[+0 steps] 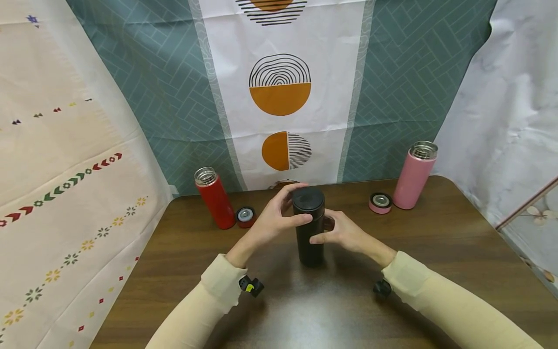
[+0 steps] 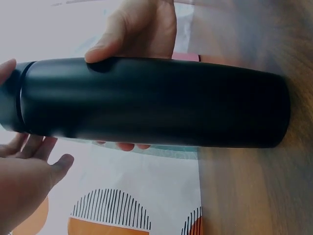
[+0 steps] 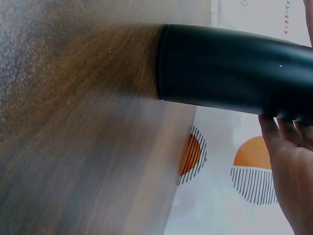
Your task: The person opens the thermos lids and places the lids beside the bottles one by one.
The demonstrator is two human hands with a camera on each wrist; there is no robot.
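A black flask point(image 1: 310, 242) with its lid point(image 1: 308, 199) on stands upright on the wooden table, between both hands. My left hand point(image 1: 274, 218) holds the lid from the left, thumb across the front and fingers behind. Lower down, my right hand point(image 1: 346, 232) grips the body from the right with its thumb on the front. In the left wrist view the flask point(image 2: 156, 103) lies sideways across the picture, and the right hand point(image 2: 142, 29) shows behind it. The right wrist view has the flask's base point(image 3: 195, 63) on the tabletop.
Toward the back left stands an open red flask point(image 1: 216, 201), its red lid point(image 1: 246, 217) beside it. An open pink flask point(image 1: 415, 177) is at the back right, next to a pink lid point(image 1: 380, 203). A patterned cloth point(image 1: 279, 106) hangs behind the table point(image 1: 174, 271).
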